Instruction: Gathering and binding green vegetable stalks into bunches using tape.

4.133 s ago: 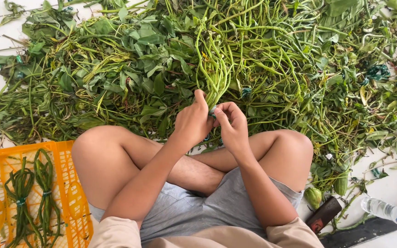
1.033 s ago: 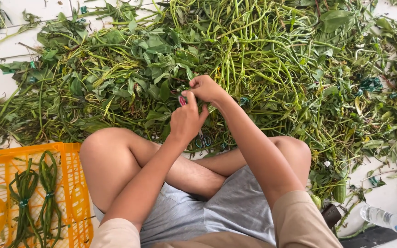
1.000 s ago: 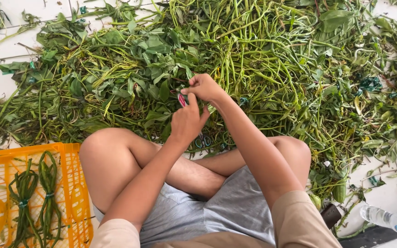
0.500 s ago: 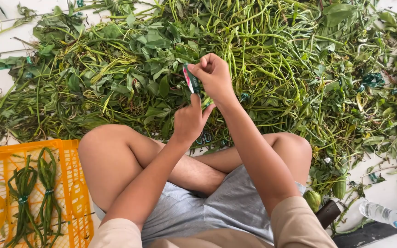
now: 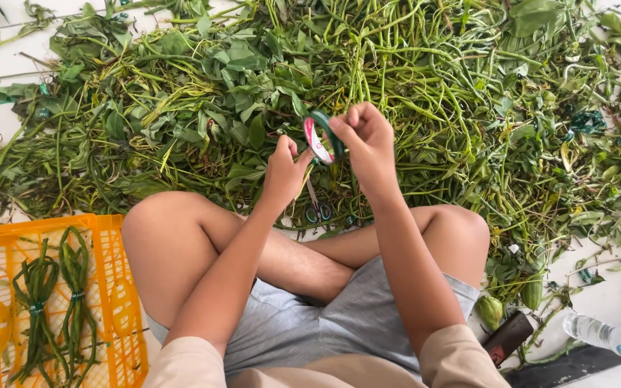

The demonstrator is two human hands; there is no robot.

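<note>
I sit cross-legged on a white floor in front of a big heap of green long beans, stems and leaves (image 5: 397,72). My right hand (image 5: 369,144) holds up a small roll of green tape (image 5: 321,140) with a white and red core, above my shins. My left hand (image 5: 282,174) is just left of the roll, and its fingertips pinch at the roll's lower edge, where the tape end seems to be. A small pair of scissors (image 5: 318,210) with dark handles lies on the floor below both hands, between my legs and the heap.
An orange plastic crate (image 5: 120,287) at the lower left holds tied bundles of long beans (image 5: 37,309). At the lower right lie a clear plastic bottle (image 5: 612,338), a dark brown flat object (image 5: 508,336) and two green fruits (image 5: 490,310).
My hands rose from the heap. The right hand lifted the tape roll higher and turned its face to me, and the left hand came up to the roll.
</note>
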